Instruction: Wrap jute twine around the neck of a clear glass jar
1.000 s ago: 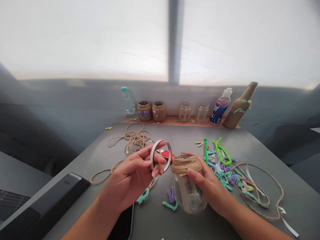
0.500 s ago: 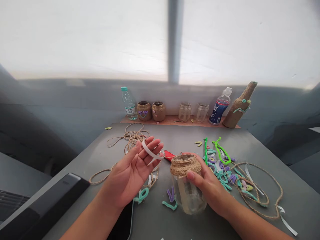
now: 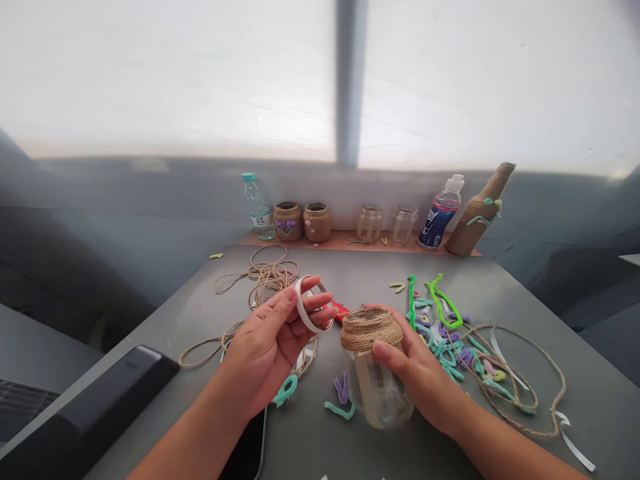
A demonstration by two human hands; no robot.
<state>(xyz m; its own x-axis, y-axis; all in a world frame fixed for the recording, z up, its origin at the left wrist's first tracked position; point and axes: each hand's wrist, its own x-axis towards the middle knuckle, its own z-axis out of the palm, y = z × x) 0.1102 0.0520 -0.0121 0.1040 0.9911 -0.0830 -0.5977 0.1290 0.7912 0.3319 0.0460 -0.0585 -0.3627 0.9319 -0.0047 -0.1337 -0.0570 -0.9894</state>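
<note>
My left hand (image 3: 270, 347) pinches a white tape roll (image 3: 303, 313) in its fingers; my right hand (image 3: 420, 367) grips a twine-wrapped glass jar (image 3: 377, 393) at the near middle of the table (image 3: 550, 320), left of the pipe cleaners (image 3: 445, 353)

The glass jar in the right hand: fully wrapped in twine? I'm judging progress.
No: twine covers only the glass jar's neck and shoulder; its lower body is bare.
</note>
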